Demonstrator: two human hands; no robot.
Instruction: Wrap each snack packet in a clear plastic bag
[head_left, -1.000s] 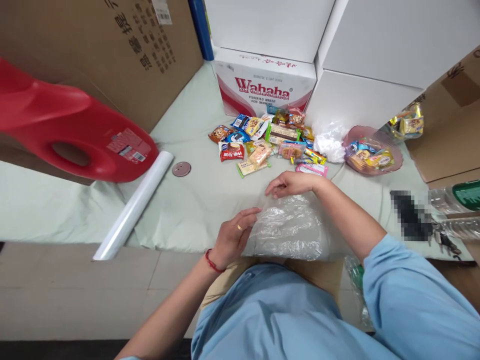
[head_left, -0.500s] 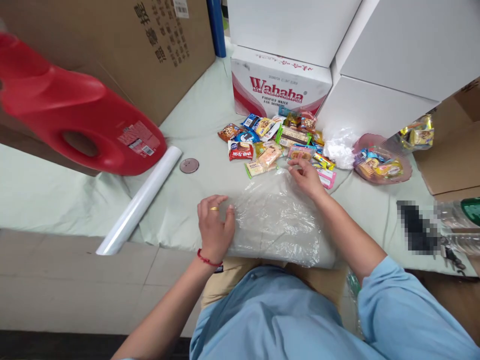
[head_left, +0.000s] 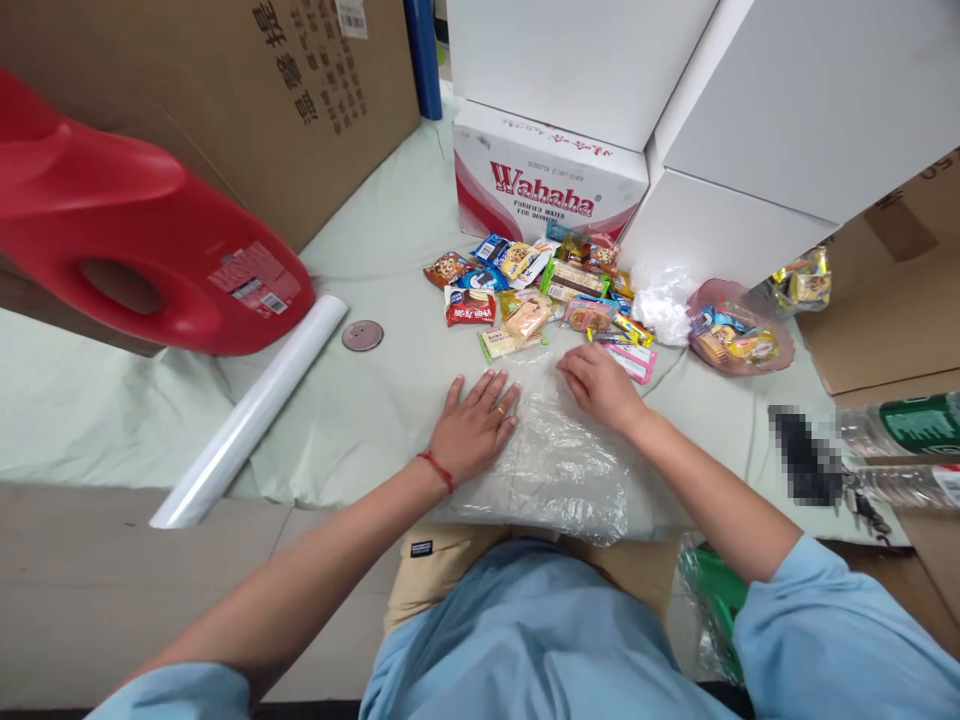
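A clear plastic bag (head_left: 559, 480) lies flat along the near edge of the cloth-covered table (head_left: 330, 420). My left hand (head_left: 476, 425) rests on the bag's left part, palm down with fingers spread. At the bag's far right corner, my right hand (head_left: 600, 383) has its fingertips pinched together on the plastic film. Just beyond both hands is a heap of wrapped snacks (head_left: 529, 315). A pink-and-white packet (head_left: 632, 362) lies beside my right hand.
A glass bowl (head_left: 776, 355) of snacks and crumpled white plastic (head_left: 664, 305) sit right of the heap. Boxes, including a Wahaha carton (head_left: 551, 185), stand behind. Leftward are a round disc (head_left: 362, 335), a white roll (head_left: 255, 410) and a red jug (head_left: 172, 250). Plastic bottles (head_left: 911, 428) lie far right.
My left hand has moved right and flattened onto the bag with its fingers spread. My right hand has drawn slightly nearer and closed its fingertips on the bag's corner.
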